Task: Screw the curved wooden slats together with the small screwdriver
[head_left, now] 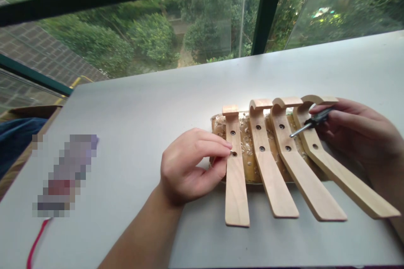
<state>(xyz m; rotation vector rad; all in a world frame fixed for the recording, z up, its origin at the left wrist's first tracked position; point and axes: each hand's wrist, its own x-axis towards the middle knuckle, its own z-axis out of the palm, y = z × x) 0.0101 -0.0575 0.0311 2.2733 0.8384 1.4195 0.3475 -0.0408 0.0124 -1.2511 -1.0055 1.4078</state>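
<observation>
Right of centre on the pale counter (142, 105), four curved wooden hooks (268, 164) lie side by side across a brown, rough-surfaced board (249, 164), their curled ends toward the window and their flat tails toward the lower edge of the frame; each shows two small holes. At the leftmost hook (235, 185) the left hand (195, 168) is pinched shut, thumb and forefinger grasping what looks like a small screw (232, 151) right at the lower hole. At the right side of the frame the right hand (356, 134) grips a slim screwdriver (311, 124), its metal tip hovering over the third hook (299, 172) and touching no hole that I can make out. The step in hand seems to be seating that screw in its hole; the next move would call for holding it upright and bringing the driver tip across two hooks to meet its head (a small target, easy to tip over). Far left lie a blurred-out object (63, 176) and a red cord (36, 239), well apart from the work.
</observation>
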